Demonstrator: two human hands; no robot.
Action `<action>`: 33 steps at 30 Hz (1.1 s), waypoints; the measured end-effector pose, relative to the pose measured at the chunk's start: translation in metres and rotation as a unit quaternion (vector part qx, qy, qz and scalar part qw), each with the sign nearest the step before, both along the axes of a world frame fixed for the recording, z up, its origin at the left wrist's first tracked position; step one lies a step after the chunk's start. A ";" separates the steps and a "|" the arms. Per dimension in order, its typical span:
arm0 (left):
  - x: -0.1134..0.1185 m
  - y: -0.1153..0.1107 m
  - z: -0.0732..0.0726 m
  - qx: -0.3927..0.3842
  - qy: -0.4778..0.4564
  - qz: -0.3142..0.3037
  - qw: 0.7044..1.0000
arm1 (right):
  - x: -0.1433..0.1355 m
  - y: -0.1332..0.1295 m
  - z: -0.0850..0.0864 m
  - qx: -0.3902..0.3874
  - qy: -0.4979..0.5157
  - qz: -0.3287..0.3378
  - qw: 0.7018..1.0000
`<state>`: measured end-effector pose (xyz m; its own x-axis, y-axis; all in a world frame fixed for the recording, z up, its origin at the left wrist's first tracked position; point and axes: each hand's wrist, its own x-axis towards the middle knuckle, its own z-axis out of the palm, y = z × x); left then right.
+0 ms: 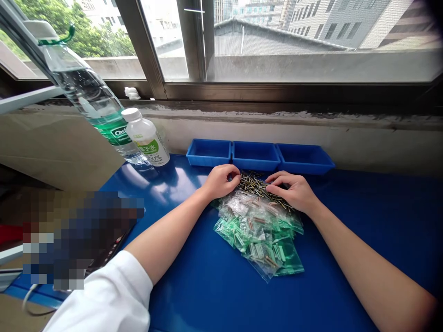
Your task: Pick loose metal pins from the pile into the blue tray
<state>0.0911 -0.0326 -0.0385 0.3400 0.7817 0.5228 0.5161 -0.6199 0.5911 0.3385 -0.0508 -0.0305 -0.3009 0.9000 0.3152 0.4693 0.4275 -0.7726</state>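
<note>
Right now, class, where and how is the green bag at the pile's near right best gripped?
Probably pinch the outer right corner of the green bag, coming from the near right: that thin corner lies uncovered, while a clear packet crowds its left side.

Slender metal pins (255, 185), golden and dark, lie heaped loosely behind overlapping clear and green plastic bags (258, 233).

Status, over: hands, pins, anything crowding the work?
Left hand at left of pins, right hand at right; grips unclear. Pins loosely heaped. Bags close in front, trays behind.
</note>
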 end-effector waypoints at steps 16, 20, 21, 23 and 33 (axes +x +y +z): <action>0.019 -0.019 0.017 0.045 -0.008 -0.008 0.999 | -0.014 -0.009 0.011 0.017 -0.060 -0.010 0.998; 0.020 -0.020 0.015 0.058 0.027 -0.077 0.995 | -0.019 -0.012 0.015 0.063 -0.077 0.036 0.994; 0.020 -0.020 0.015 0.058 0.033 -0.089 0.994 | -0.020 -0.012 0.015 0.070 -0.080 0.046 0.993; 0.020 -0.020 0.016 0.057 0.039 -0.101 0.993 | -0.021 -0.013 0.015 0.081 -0.086 0.057 0.991; 0.018 -0.021 0.017 0.056 0.060 -0.085 0.993 | -0.024 -0.014 0.018 0.145 -0.094 0.060 0.983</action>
<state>0.1093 -0.0541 -0.0212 0.5272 0.6468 0.5512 0.4602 -0.7626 0.4546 0.3146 -0.0652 -0.0129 -0.4768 0.7349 0.4823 0.5253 0.6781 -0.5140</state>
